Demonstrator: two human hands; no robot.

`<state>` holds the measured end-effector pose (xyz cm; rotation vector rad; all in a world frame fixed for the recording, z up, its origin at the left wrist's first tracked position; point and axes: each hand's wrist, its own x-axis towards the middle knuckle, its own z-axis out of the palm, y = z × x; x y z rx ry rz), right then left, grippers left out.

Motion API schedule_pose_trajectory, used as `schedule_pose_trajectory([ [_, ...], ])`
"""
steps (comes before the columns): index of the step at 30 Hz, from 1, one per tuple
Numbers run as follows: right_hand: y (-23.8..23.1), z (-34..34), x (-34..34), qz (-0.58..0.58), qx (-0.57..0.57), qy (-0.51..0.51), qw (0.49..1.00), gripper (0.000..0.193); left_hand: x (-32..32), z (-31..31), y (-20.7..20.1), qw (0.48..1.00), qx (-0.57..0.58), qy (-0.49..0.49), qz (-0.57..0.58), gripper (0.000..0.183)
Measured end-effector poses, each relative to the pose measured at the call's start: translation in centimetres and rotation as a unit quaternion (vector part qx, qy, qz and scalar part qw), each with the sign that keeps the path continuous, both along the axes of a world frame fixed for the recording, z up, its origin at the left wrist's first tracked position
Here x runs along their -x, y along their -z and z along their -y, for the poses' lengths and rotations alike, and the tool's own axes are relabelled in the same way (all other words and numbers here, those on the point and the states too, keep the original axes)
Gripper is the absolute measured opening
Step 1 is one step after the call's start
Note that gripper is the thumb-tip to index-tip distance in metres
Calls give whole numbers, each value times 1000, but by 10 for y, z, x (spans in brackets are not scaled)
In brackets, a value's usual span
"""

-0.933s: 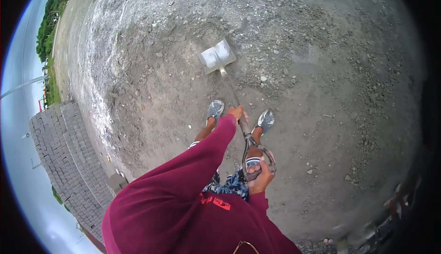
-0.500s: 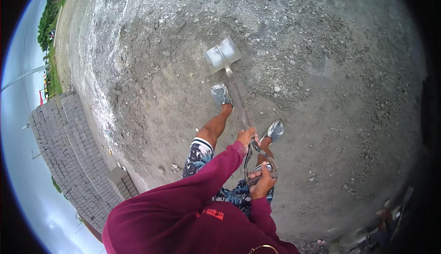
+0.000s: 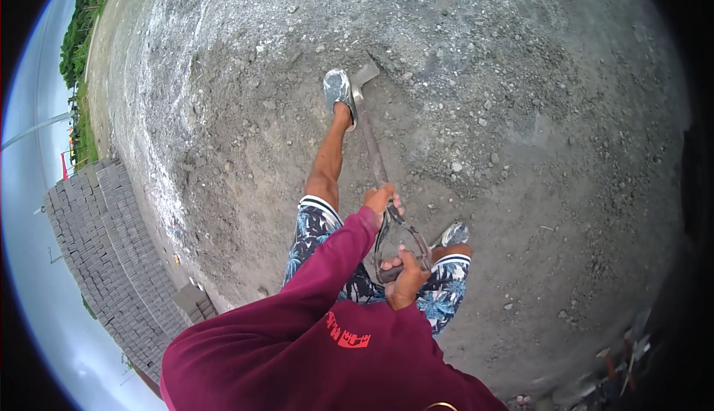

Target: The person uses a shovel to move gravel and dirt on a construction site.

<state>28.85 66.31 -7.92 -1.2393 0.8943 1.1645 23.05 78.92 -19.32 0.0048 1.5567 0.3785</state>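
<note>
A long-shafted shovel (image 3: 370, 142) slants away from me, its metal blade (image 3: 365, 75) tilted into the gravelly ground so that only the upper part shows. My left hand (image 3: 381, 198) wraps round the shaft just above the fork of the handle. My right hand (image 3: 405, 280) is closed on the crossbar of the D-shaped grip, close to my body. My left foot, in a grey-and-white shoe (image 3: 338, 90), is at the left edge of the blade; whether it presses on it I cannot tell. The other shoe (image 3: 454, 234) is farther back to the right.
Loose stones and gravel (image 3: 476, 98) cover the ground around the blade. A tall stack of grey blocks (image 3: 119, 243) stands at the left. Whitish powder (image 3: 160, 195) streaks the ground beside it. Blurred clutter (image 3: 621, 359) lies at the lower right.
The blade has turned down into the ground from lying face up with whitish material on it. My left foot has stepped forward to the blade, and both hands have shifted slightly left and forward.
</note>
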Motion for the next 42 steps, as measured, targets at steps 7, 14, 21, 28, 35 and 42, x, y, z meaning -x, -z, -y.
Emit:
schedule_pose_trajectory([
  [7,-53,-92,8,145,-155,-7,977,48,16,-94,-29,1000,-3,15,12,17],
  [14,-32,-16,14,62,-87,-29,994,55,33,-4,3,1000,-20,18,-1,19],
  [21,-21,-60,25,94,-126,-27,987,51,40,-57,-3,999,3,0,32,17],
  [28,116,-87,-20,62,-37,-49,996,34,-6,-101,110,1000,6,-26,-10,25],
  [35,209,-55,-40,204,271,-79,937,5,32,-164,192,983,85,140,83,69],
  [42,143,-95,-4,214,299,-104,924,12,94,-297,299,999,-26,6,-25,42],
])
